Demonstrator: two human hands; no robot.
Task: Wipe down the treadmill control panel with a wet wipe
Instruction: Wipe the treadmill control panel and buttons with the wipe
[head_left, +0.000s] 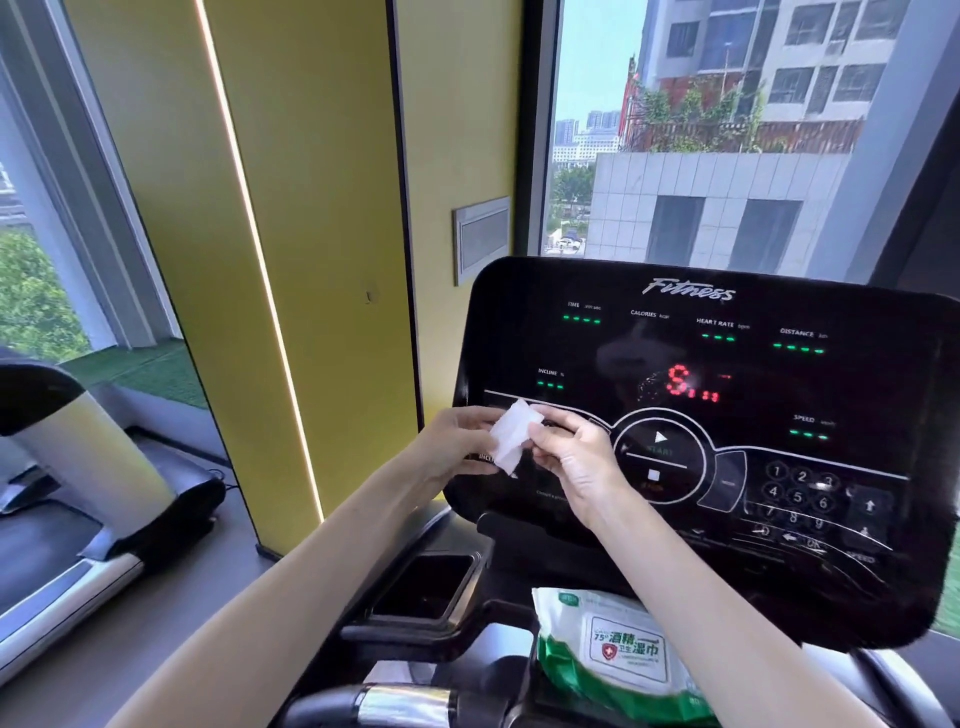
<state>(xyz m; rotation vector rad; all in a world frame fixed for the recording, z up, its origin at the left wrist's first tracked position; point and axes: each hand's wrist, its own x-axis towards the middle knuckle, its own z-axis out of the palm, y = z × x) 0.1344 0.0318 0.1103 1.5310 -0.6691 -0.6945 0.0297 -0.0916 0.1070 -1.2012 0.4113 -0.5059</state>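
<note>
A black treadmill control panel fills the right half of the view, lit with green dashes, red digits and a round start and stop button. In front of its lower left corner, both hands hold a folded white wet wipe. My left hand pinches the wipe's left side and my right hand pinches its right edge. The wipe is held just off the panel surface. Below the panel, a green and white wet wipe pack lies on the console tray, partly hidden by my right forearm.
A dark cup holder recess sits left of the pack, with a chrome handlebar below it. A yellow pillar stands left of the panel. Another treadmill is at the far left. Windows lie behind.
</note>
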